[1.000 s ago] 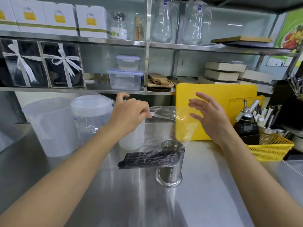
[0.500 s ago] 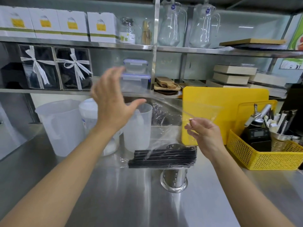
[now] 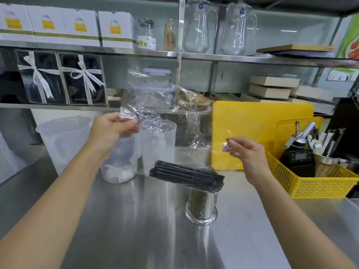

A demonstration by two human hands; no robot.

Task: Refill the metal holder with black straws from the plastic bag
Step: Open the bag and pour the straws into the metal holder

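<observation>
Stainless counter (image 3: 136, 220) below steel shelving, yellow basket (image 3: 314, 183) at right of frame. Half a second back: left hand (image 3: 114, 129) open in the air, only the right hand (image 3: 246, 150) pinching film. Now both grasping the plastic bag (image 3: 165, 105), left fist bunching its crumpled mouth at centre left, right fingertips pinching the far edge. Black straws (image 3: 186, 175) sagging in the bag's bottom, lying crosswise just over the metal holder (image 3: 202, 206), lower centre. Probably opening the bag; no straws seen standing in the holder yet.
</observation>
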